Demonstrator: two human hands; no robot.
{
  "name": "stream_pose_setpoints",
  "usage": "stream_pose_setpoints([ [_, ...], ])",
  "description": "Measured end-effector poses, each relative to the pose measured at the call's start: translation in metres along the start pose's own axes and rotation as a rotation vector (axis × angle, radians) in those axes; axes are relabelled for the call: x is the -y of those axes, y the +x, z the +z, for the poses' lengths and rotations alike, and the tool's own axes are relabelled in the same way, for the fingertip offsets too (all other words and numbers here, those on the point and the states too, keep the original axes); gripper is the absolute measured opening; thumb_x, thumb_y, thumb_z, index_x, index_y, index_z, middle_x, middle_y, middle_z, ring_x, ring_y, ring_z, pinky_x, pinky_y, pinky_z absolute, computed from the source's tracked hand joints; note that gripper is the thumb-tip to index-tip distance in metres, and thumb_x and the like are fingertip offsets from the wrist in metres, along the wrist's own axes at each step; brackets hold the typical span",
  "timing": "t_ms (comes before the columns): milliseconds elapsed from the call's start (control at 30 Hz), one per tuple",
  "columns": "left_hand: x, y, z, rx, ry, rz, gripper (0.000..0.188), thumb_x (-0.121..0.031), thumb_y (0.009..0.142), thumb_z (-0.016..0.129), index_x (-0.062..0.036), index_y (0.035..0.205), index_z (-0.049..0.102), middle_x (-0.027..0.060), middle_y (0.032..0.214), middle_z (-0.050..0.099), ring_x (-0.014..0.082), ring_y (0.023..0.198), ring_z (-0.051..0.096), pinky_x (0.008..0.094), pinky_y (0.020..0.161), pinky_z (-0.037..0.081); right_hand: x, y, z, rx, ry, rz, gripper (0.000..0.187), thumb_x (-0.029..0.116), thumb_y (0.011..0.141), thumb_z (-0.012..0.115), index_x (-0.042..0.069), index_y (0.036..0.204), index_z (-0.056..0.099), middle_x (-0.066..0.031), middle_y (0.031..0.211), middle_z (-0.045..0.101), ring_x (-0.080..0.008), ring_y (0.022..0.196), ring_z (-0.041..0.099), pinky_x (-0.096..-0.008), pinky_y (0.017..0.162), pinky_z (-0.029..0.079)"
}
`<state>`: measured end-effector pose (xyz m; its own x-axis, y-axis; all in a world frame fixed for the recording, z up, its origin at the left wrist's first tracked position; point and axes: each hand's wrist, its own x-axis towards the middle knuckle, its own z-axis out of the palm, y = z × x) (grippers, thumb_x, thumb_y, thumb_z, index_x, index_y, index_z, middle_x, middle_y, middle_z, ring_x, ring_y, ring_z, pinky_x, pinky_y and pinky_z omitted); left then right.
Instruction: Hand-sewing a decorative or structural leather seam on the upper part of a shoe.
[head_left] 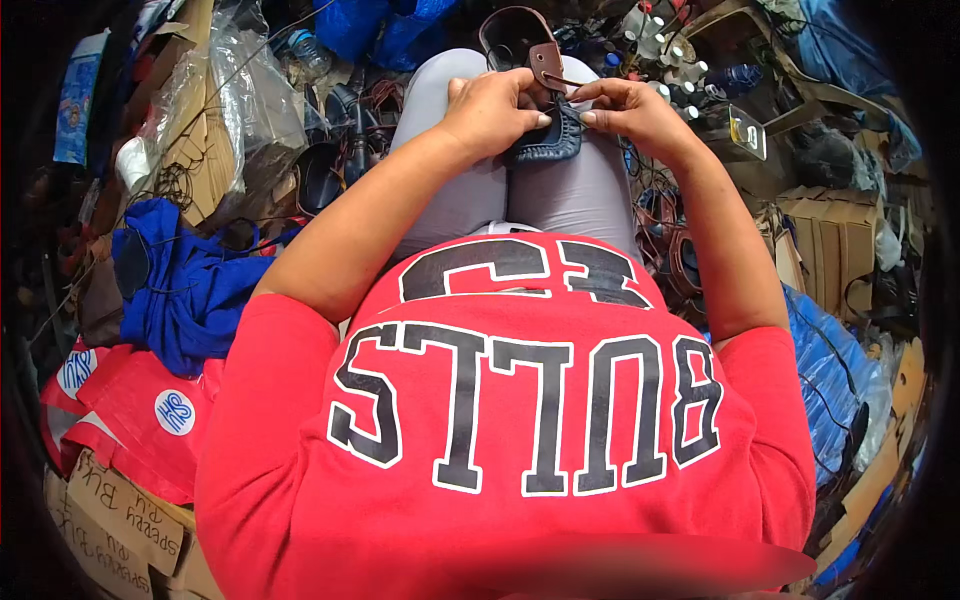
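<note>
A dark navy moccasin-style shoe upper with a puckered, stitched toe lies over my knees, its toe pointing toward me. Its brown leather collar loops up and away at the far end. My left hand is closed on the upper's left side, thumb on top near the opening. From the right, my right hand pinches a thin brown leather lace by the collar. The right thumb tip is beside the navy leather. Fingers partly hide the upper's sides.
Several white-capped bottles stand beyond my right hand, near a clear-sided container. Dark shoes and tangled cords lie left of my legs. Blue cloth, red bags and cardboard surround me.
</note>
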<state>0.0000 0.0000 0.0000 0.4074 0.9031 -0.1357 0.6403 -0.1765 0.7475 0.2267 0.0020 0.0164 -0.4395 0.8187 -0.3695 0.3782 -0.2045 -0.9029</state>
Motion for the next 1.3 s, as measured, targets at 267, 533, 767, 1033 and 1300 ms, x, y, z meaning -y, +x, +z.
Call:
stream_pose_setpoints([
  [267,0.006,0.013,-0.003,0.121,-0.07,0.087,0.023,-0.024,0.074,0.072,-0.0157,0.095,0.068,-0.0003,0.084,0.069,0.0184,0.083,0.063,0.0376,0.085,0.034,0.014,0.011,0.007,0.037,-0.102,-0.051,0.016,0.008,0.079,0.07,0.002,0.093,0.064,0.002,0.083,0.062,-0.0049,0.075,0.054,-0.0199,0.068,0.043],
  [533,-0.007,-0.011,-0.024,-0.069,0.333,0.403,0.009,-0.02,0.076,0.068,-0.0139,0.082,0.068,0.0074,0.078,0.066,0.0267,0.083,0.058,0.0394,0.075,0.042,0.008,0.005,0.002,0.035,-0.121,-0.141,0.01,0.009,0.076,0.072,0.002,0.08,0.065,0.0017,0.074,0.061,-0.0059,0.071,0.055,-0.0212,0.065,0.045],
  [767,-0.004,-0.026,-0.018,-0.04,0.24,0.264,0.01,-0.014,0.084,0.057,-0.008,0.091,0.062,0.0092,0.074,0.065,0.0257,0.078,0.061,0.0385,0.07,0.045,-0.013,-0.012,-0.002,-0.017,0.046,-0.063,0.019,0.017,0.08,0.072,0.004,0.088,0.061,0.0035,0.081,0.051,-0.0046,0.074,0.047,-0.0195,0.068,0.04],
  [1033,-0.016,-0.022,-0.015,0.077,0.227,0.201,0.016,-0.011,0.087,0.052,-0.0057,0.099,0.061,0.0139,0.072,0.064,0.0263,0.067,0.065,0.0366,0.063,0.05,-0.011,-0.049,-0.011,-0.201,0.018,-0.162,0.012,0.013,0.078,0.068,0.003,0.078,0.06,0.0003,0.089,0.049,-0.0073,0.078,0.049,-0.0214,0.069,0.04],
  [1300,-0.022,-0.022,-0.016,0.072,0.219,0.179,0.017,-0.014,0.087,0.053,-0.007,0.098,0.063,0.0159,0.074,0.065,0.0348,0.07,0.063,0.0419,0.069,0.05,-0.008,-0.043,0.006,-0.147,-0.255,-0.157,0.011,0.012,0.079,0.069,0.004,0.081,0.061,0.0013,0.087,0.048,-0.0073,0.08,0.048,-0.0216,0.071,0.04],
])
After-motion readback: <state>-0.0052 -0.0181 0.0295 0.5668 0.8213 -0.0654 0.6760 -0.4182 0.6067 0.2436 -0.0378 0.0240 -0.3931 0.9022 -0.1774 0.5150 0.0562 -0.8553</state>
